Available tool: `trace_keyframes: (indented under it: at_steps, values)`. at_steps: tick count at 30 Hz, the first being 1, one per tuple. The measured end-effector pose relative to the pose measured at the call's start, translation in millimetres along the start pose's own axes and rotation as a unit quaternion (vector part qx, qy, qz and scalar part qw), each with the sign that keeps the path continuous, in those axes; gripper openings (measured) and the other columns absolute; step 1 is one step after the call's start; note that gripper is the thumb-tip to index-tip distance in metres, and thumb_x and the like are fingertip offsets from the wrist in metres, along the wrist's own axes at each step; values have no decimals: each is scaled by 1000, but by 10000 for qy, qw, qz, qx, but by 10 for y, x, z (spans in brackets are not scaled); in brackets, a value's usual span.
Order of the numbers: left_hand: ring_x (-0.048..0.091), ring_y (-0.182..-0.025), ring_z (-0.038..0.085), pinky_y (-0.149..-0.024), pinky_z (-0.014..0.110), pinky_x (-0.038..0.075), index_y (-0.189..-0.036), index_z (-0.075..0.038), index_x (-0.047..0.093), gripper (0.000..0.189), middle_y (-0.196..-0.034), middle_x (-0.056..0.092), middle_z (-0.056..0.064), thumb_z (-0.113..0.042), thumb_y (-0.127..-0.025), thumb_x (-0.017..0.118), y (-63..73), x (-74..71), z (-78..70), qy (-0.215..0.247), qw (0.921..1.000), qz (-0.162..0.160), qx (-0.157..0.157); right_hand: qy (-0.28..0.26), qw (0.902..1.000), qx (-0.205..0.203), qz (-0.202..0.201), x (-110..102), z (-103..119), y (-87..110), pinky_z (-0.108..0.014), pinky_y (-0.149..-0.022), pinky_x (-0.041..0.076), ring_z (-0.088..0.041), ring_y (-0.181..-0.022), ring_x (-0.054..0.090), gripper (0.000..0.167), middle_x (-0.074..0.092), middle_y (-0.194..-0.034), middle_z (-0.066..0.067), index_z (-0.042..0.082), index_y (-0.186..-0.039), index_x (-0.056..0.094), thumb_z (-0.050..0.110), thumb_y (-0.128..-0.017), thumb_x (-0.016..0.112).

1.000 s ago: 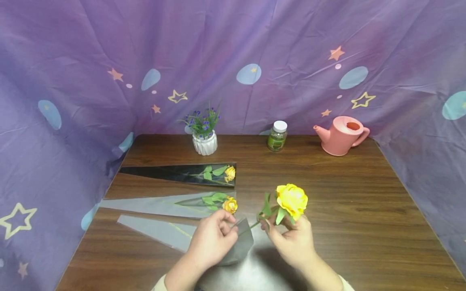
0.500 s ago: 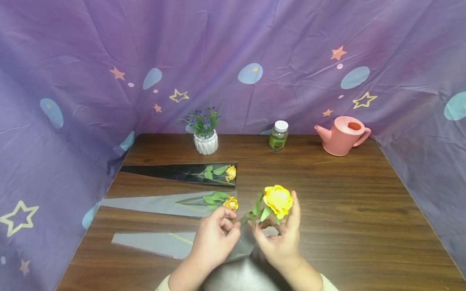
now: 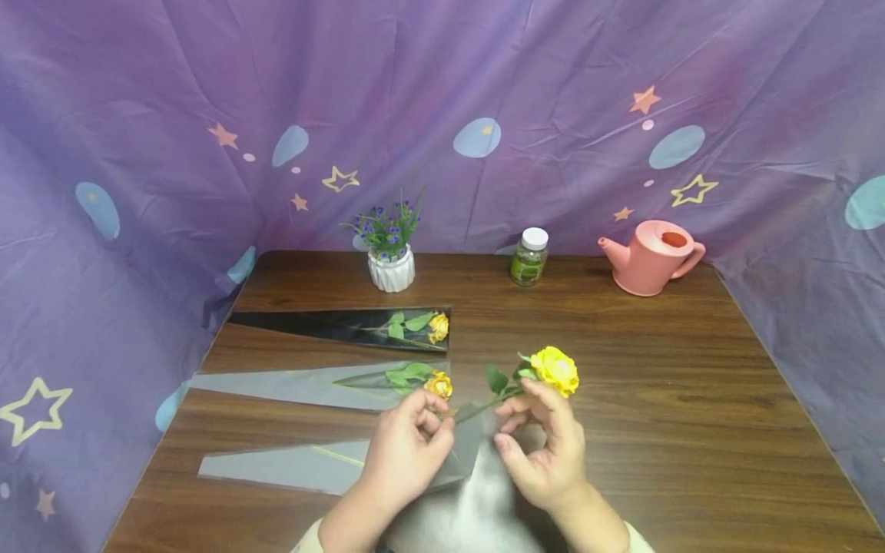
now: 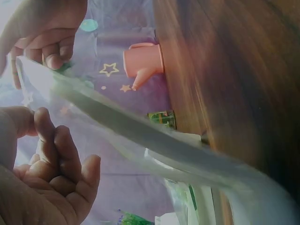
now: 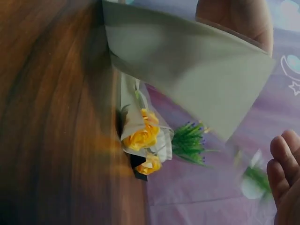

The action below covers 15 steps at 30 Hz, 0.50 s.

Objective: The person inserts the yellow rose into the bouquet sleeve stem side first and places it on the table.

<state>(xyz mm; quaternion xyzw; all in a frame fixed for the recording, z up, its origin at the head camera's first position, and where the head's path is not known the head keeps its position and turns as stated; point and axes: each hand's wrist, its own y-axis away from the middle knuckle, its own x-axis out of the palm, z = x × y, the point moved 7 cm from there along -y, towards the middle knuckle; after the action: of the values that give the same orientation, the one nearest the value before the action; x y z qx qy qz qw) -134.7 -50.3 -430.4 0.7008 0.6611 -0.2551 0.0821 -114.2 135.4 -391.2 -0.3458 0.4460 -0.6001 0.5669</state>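
A yellow rose (image 3: 555,371) with green leaves is over the table in the head view, its stem slanting down left toward the mouth of a grey translucent flower sleeve (image 3: 466,453). At the sleeve's upper edge, my left hand (image 3: 408,442) pinches with thumb and forefinger. My right hand (image 3: 549,445) is just below the bloom, forefinger across the stem and the other fingers curled under it; the thumb stands apart. The sleeve's narrow end extends left behind my left wrist. In the right wrist view the sleeve's broad flat side (image 5: 187,70) hides part of the left hand.
Two wrapped yellow roses, one in a black sleeve (image 3: 311,326) and one in a grey sleeve (image 3: 276,388), lie to the left on the wooden table (image 3: 691,399). Along the back stand a potted plant (image 3: 392,265), a lidded jar (image 3: 529,261) and a pink watering can (image 3: 643,261).
The rose shifted left, then back right with my right hand, and now leans over to the right. The right thumb has come away from the stem. The sleeve's narrow end swung toward me.
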Motion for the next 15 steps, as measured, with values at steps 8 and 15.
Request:
trace_keyframes:
  at_steps: [8, 15]
  values:
    - [45, -47, -3, -43, 21, 41, -99, -8, 67, 15, -71, 71, -8, -1, -88, 75, -16, 14, 65, 20, 10000, 60, -69, 1198, 9846, 800, -990, -420, -191, 121, -16, -55, 45, -7, -60, 55, 13, 61, -67, -12, -19, -88, 63, -8, -82, 67]
    - [48, -49, -2, -44, 22, 43, -101, -7, 68, 15, -72, 71, -9, -2, -88, 75, -24, -30, 108, -62, 9998, 93, -170, 2692, 8799, 3702, 1274, -956, -485, 459, -18, -68, 50, -2, -76, 61, 33, 71, -90, -5, -3, -120, 71, 7, -90, 80]
